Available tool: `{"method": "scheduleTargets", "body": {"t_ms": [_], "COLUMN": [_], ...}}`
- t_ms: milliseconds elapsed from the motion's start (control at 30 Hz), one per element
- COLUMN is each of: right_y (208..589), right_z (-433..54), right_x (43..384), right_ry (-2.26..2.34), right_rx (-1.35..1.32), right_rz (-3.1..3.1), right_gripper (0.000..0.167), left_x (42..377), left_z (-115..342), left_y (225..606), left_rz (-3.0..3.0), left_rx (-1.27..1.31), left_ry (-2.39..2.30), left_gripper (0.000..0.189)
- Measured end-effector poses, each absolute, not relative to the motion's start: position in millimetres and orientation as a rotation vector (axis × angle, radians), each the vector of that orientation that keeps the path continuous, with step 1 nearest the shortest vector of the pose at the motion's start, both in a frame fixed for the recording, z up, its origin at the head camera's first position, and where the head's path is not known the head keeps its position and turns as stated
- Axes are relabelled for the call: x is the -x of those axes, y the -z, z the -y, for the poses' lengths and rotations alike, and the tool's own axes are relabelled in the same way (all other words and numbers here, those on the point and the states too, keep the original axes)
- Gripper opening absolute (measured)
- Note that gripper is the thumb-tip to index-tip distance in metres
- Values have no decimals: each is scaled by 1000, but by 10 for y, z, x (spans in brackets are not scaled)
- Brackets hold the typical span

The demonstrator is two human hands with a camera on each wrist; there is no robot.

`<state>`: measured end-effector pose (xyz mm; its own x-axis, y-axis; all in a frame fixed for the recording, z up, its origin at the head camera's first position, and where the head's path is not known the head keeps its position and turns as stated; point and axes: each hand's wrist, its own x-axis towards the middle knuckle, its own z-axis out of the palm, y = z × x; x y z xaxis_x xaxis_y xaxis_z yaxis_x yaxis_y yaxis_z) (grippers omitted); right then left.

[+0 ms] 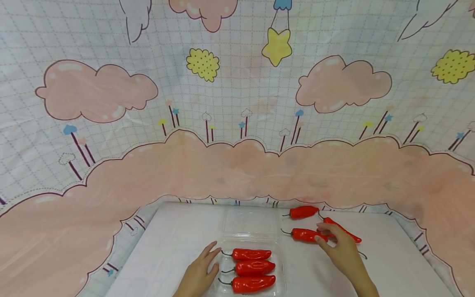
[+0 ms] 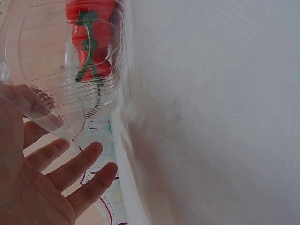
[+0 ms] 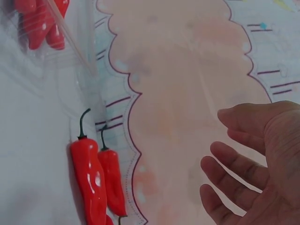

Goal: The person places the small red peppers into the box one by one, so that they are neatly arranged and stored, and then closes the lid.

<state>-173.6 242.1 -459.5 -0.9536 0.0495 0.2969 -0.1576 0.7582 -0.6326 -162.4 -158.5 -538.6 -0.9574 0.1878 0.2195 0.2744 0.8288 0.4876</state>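
Note:
A clear plastic clamshell box (image 1: 281,264) lies with its lid (image 1: 252,220) folded back behind it. Inside, three red chili peppers (image 1: 254,268) lie in a column, green stems toward the left. My left hand (image 1: 200,270) is at the box's left side, fingers spread and fingertips right at its wall. Over the loose peppers on the right is my right hand (image 1: 339,247), its thumb and fingers parted around the tip end of one red chili pepper (image 1: 306,235). The right wrist view shows nothing between those fingers (image 3: 234,164).
Another loose pepper (image 1: 303,212) lies at the back, and one more (image 1: 343,230) slants behind my right hand. A stem (image 1: 363,255) shows beside the right wrist. The white tabletop (image 1: 178,231) meets a cloud-patterned cloth (image 1: 237,173) at its far edge.

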Motion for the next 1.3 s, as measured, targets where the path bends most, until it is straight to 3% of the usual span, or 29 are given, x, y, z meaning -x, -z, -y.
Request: {"method": "scheduleTargets", "body": {"t_ms": [933,1300], "right_y": [4791,4866], "right_z": [-2830,-2979], "right_x": [1740,1789], "right_ry": [-981,-997], "right_rx": [83,193], "right_rz": [2675,2770], "right_gripper": [40,47], "left_x": [1623,1631], "left_z": [1592,1587], "left_y": [5388,5398], "left_rz": [2811,2798], "left_rx": [374,377], "left_ry": [766,753], "left_gripper": [39,40]}}
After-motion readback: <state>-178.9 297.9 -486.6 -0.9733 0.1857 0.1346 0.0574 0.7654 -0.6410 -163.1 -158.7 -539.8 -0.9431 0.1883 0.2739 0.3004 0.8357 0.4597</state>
